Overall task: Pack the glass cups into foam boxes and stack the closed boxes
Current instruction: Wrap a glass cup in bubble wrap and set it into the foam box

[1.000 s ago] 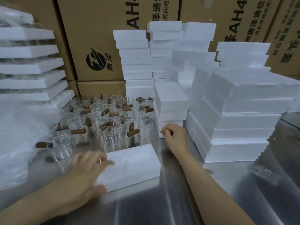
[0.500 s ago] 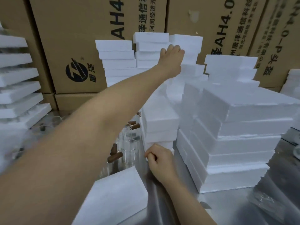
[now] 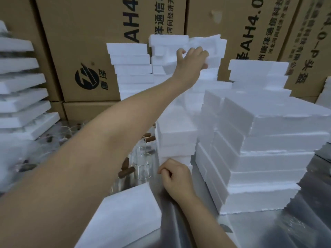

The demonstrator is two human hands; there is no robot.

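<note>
**Reach to the far foam stack**

Left hand (image 3: 192, 58) at 12 o'clock, arm stretched diagonally across the view. Fingers curled over the top of a foam piece (image 3: 214, 51) on the far stack (image 3: 208, 76), thumb pressed to its front face. Edges of the piece blurred.

Right hand (image 3: 176, 178) at 6 o'clock, resting on the steel table (image 3: 268, 231). Fingers curled into a loose fist with nothing seen inside, knuckles against the lowest box of a short stack (image 3: 176, 135).

Glass cups (image 3: 142, 165) at 7 o'clock, upright on the table just left of the short stack, with brown handles (image 3: 127, 171). Most of the group hidden behind the left forearm, with blurred cups also at 9 o'clock.

Closed foam box (image 3: 125, 217) at 7 o'clock near the lower edge, lying flat on the table, close to the right wrist.

Large stack (image 3: 268, 158) of closed boxes at 4 o'clock, just right of the short stack. A further stack (image 3: 130, 68) at 11 o'clock.

Foam slabs (image 3: 21, 97) piled at 9 o'clock.

Printed cartons (image 3: 89, 42) along the back, from 10 to 2 o'clock.
</note>
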